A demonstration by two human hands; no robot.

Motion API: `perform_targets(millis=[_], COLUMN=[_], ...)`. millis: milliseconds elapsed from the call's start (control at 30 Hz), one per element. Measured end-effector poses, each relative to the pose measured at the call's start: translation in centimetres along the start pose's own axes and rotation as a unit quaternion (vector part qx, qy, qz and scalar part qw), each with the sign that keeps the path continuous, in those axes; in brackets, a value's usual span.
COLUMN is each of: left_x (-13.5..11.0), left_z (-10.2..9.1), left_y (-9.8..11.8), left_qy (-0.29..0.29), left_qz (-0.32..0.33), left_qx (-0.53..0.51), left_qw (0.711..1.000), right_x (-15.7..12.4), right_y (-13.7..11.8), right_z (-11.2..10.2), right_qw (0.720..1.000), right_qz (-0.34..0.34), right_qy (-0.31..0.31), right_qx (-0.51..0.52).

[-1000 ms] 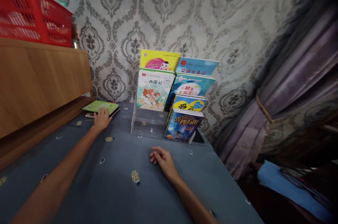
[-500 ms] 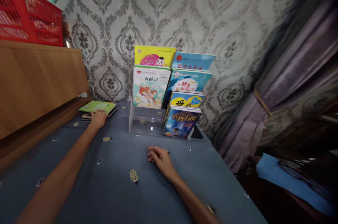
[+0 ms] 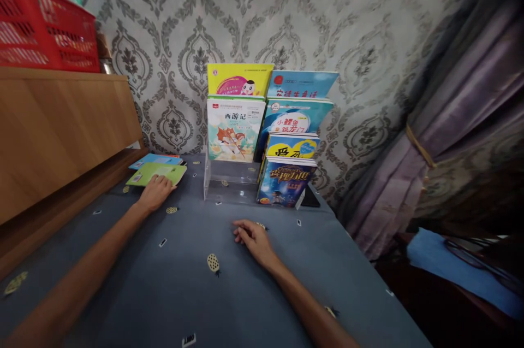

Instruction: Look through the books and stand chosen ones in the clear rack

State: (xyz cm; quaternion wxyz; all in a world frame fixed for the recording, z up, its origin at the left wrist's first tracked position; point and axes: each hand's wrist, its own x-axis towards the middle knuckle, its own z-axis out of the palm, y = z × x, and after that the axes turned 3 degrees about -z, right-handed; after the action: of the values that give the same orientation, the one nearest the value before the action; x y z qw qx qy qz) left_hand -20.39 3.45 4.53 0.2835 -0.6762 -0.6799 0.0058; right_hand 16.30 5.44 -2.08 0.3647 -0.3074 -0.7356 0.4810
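Note:
My left hand [image 3: 158, 192] grips the right part of a green book [image 3: 143, 174], fingers over its cover and the thumb side hidden. Beneath and behind that book lies a blue book [image 3: 158, 159] on a small stack at the left. My right hand [image 3: 252, 237] rests on the tablecloth with loosely bent, parted fingers and nothing in it. Beyond it a clear acrylic book rack [image 3: 208, 180] holds upright books in stepped rows. A white-covered book [image 3: 235, 129] stands on its left side, and a dark blue book [image 3: 284, 183] at its front right.
A wooden cabinet [image 3: 65, 135] borders the table on the left, with a red basket [image 3: 49, 25] on top. Patterned wallpaper rises behind the rack. To the right hang a tied curtain [image 3: 393, 173] and, lower down, glasses lie on a blue cloth [image 3: 446, 266].
My left hand has drawn the green book toward me and slightly right, uncovering the blue book below. My right hand has stayed nearly still. The view has shifted a little.

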Motion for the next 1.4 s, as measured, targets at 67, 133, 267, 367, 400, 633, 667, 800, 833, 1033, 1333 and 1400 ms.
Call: perform_targets(millis=[67, 133, 267, 367, 400, 633, 667, 800, 833, 1033, 1333, 1400], left_x=[-0.9, -1.9, -4.4, -6.1, -6.5, -5.3, -4.9, -3.6, -3.5, -4.1, -5.5, -5.7], left_z=[-0.2, -0.2, -0.1, -0.5, -0.6, -0.8, -0.4, 1.5, 2.0, 3.8, 3.9, 3.8], left_y=[0.6, 1.3, 2.6, 3.5, 3.6, 0.7, -0.2, -2.9, -3.3, -3.6, -2.3, -1.9], left_qy=[0.004, 0.005, 0.011, 0.018, 0.015, -0.037, -0.050, -0.145, -0.166, -0.170, -0.150, -0.141], left_qz=[0.013, 0.022, 0.041, 0.060, 0.068, -0.051, -0.098, -0.263, -0.278, -0.247, -0.214, -0.217], left_qx=[-0.003, -0.014, -0.024, -0.018, -0.019, -0.114, -0.113, -0.111, -0.119, -0.124, -0.113, -0.114], left_qw=[1.000, 1.000, 0.999, 0.998, 0.997, 0.992, 0.987, 0.947, 0.939, 0.946, 0.959, 0.959], right_x=[0.0, -0.1, -0.2, -0.3, -0.2, -0.2, -0.3, -0.3, -0.3, -0.2, -0.2, -0.2], right_y=[-0.1, -0.2, -0.4, -0.4, -0.3, -0.2, -0.2, -0.2, -0.2, -0.3, -0.4, -0.4], right_z=[0.0, -0.1, -0.1, -0.1, -0.1, -0.1, -0.1, -0.1, -0.1, 0.0, 0.2, 0.2], right_qw=[1.000, 1.000, 1.000, 1.000, 1.000, 1.000, 1.000, 1.000, 1.000, 1.000, 1.000, 1.000], right_qz=[-0.001, -0.002, -0.006, -0.010, -0.012, -0.008, -0.008, -0.010, -0.010, -0.009, -0.017, -0.014], right_qy=[-0.001, -0.003, -0.006, -0.007, -0.007, -0.009, -0.010, -0.009, -0.010, -0.009, -0.005, -0.004], right_qx=[-0.003, -0.007, -0.012, -0.013, -0.014, -0.015, -0.014, -0.009, -0.009, -0.012, -0.008, -0.008])
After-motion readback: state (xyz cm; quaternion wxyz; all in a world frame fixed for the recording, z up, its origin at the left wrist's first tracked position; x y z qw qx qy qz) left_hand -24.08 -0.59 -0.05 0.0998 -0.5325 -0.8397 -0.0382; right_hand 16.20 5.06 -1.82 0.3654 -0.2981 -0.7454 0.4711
